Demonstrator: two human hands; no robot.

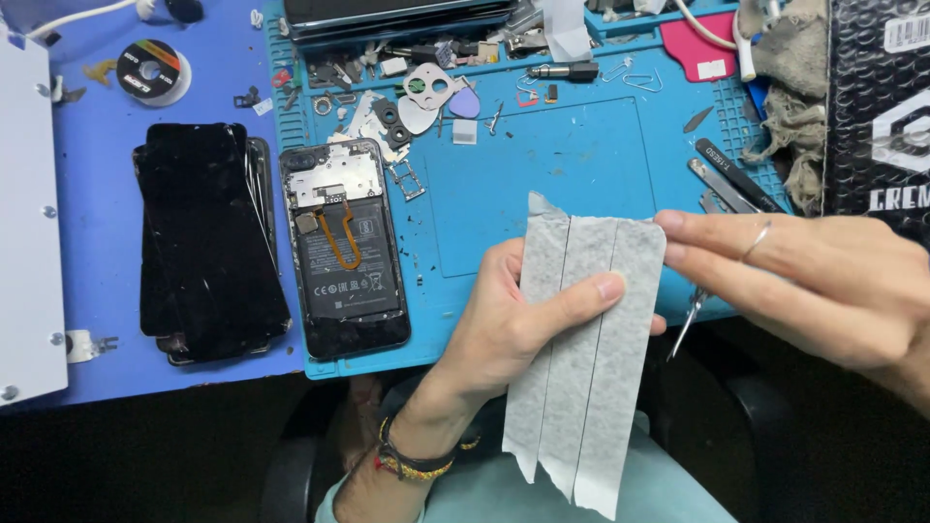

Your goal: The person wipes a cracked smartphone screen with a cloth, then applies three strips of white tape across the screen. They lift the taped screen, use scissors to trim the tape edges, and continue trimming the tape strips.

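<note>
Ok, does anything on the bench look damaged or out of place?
The opened black phone lies backless, battery and orange flex cable exposed. Small screws and brackets lie scattered loose above it on the blue mat.

Pale grey, faintly speckled paper strips (581, 349) in my left hand (504, 329) stand out against the bright blue work mat (542, 165); at left, black glass panels (208, 237), an orange ribbon (341, 237), far right a pink pad (697, 48).
</note>
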